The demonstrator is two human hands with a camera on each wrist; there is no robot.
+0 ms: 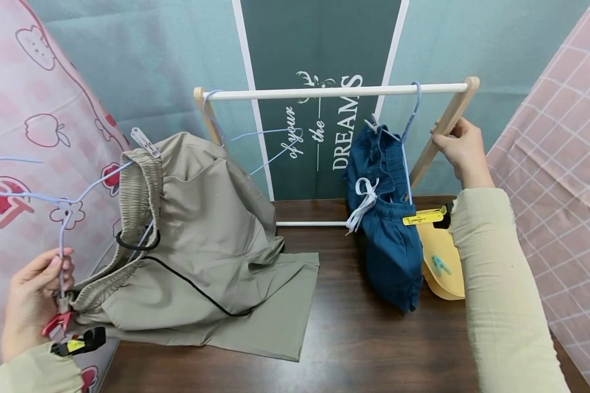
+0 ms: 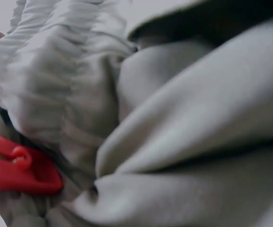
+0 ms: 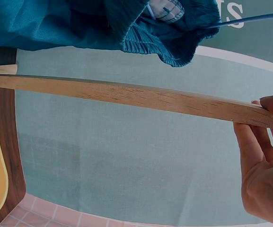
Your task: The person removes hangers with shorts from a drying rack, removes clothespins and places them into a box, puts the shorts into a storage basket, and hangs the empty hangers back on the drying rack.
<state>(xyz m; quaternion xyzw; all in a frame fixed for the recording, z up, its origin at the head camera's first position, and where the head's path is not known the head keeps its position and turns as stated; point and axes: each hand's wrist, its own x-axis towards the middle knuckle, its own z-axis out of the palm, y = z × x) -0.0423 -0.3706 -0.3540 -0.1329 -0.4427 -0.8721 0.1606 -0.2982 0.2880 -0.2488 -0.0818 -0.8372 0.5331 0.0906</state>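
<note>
On the left in the head view, my left hand (image 1: 34, 295) holds one arm of a lavender wire hanger (image 1: 24, 195). Khaki shorts (image 1: 211, 196) with a black drawcord hang from it, spread sideways. A white clothespin (image 1: 145, 143) sits at one end of their elastic waistband, and a red clothespin (image 1: 57, 323) is at the other, by my hand. My right hand (image 1: 464, 150) grips the wooden upright (image 1: 432, 147) of a rack, thumb and fingers on opposite sides in the right wrist view. Fabric fills most of the left wrist view.
Blue shorts (image 1: 390, 240) with white laces hang from the rack's white rod (image 1: 324, 93), a yellow clothespin (image 1: 423, 218) at their waistband. A bare hanger (image 1: 265, 132) is at the rod's left. A yellow container (image 1: 452, 284) holding a teal clothespin (image 1: 441, 265) stands right.
</note>
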